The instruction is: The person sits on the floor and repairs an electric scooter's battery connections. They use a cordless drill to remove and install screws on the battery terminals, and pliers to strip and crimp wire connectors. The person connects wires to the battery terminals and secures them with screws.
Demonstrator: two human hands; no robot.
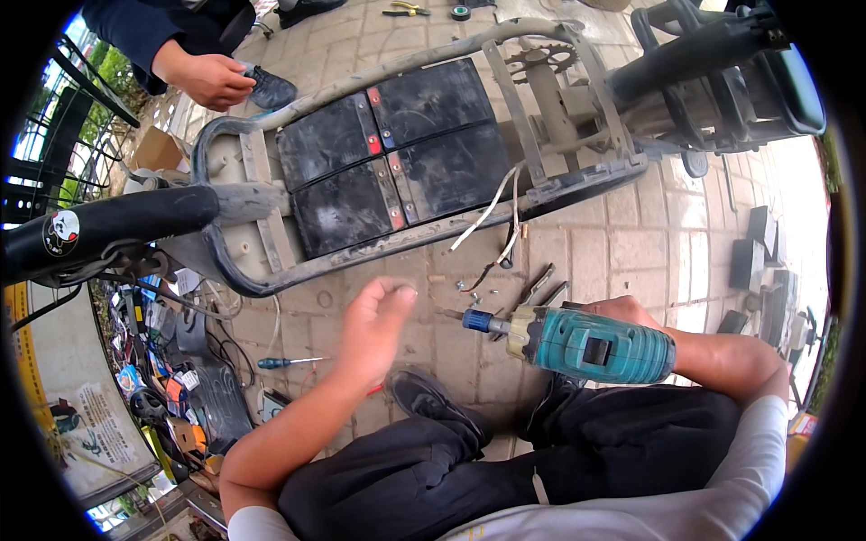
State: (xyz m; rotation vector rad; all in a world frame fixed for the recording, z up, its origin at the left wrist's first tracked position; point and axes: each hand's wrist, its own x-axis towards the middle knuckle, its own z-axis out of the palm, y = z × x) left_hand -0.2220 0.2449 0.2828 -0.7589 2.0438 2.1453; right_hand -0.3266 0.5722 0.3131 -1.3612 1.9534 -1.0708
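My right hand [622,311] grips a teal cordless drill [586,344], held level over my knees with its bit pointing left. My left hand [374,329] hovers just left of the bit, fingers loosely curled and holding nothing. Ahead of me an electric scooter frame [234,270] lies on its side on the paving, its open tray showing several black batteries [392,153] with red terminals. White and black wires [492,212] hang from the tray's lower edge. Loose screws and pliers [532,290] lie on the pavers between the frame and the drill.
A blue-handled screwdriver [284,362] lies left of my shoe. Another person's hand [212,79] and shoe [269,88] are at the top left. A cluttered tool box [167,361] sits at the left. Spare batteries [753,257] rest at the right; pliers and tape [462,12] lie beyond the frame.
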